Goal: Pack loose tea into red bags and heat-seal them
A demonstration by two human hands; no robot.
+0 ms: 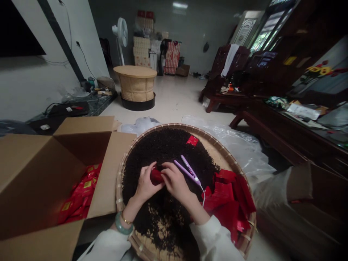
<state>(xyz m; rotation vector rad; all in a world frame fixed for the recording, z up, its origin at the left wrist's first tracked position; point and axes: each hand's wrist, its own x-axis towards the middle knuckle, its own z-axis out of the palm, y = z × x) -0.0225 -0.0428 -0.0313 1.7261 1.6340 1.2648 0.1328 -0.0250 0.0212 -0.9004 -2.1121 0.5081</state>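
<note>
A small red packet (156, 176) is between my hands, above a heap of dark loose tea leaves (152, 148). My left hand (146, 185) is wrapped round its left side, thumb below. The fingers of my right hand (175, 180) pinch its right end; the packet's opening cannot be made out. Just right of my right hand, a purple mini flat iron (187, 171) with a white cord lies on the leaves, its arms apart. Flat red pouches (227, 194) are piled at the right of the round bamboo tray (217, 142). One red packet (192, 140) lies on the leaves farther back.
An open cardboard box (104, 181) with several red packets (81, 192) inside stands left of the tray. Clear plastic sheeting (233, 148) lies behind and right. A round woven stand (137, 85), a white fan (122, 32) and dark wooden furniture (272, 130) are farther off.
</note>
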